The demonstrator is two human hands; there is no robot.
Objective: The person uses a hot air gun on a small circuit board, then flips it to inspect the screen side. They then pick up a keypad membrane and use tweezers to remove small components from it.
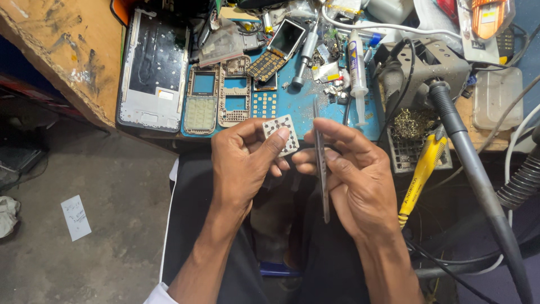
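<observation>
My left hand (246,160) pinches a small white keypad membrane (281,133) with dark dots between thumb and fingers, just in front of the bench edge. My right hand (351,180) holds thin metal tweezers (322,163) upright, their tips pointing up beside the membrane. Both hands hover over my lap in dark trousers.
On the blue mat (298,104) lie phone frames (202,98), a gold keypad board (264,104), a small phone (286,38), a white syringe tube (356,67) and a large white phone back (152,67). A soldering stand (422,73), its black hose (478,174) and a yellow-handled tool (422,169) crowd the right.
</observation>
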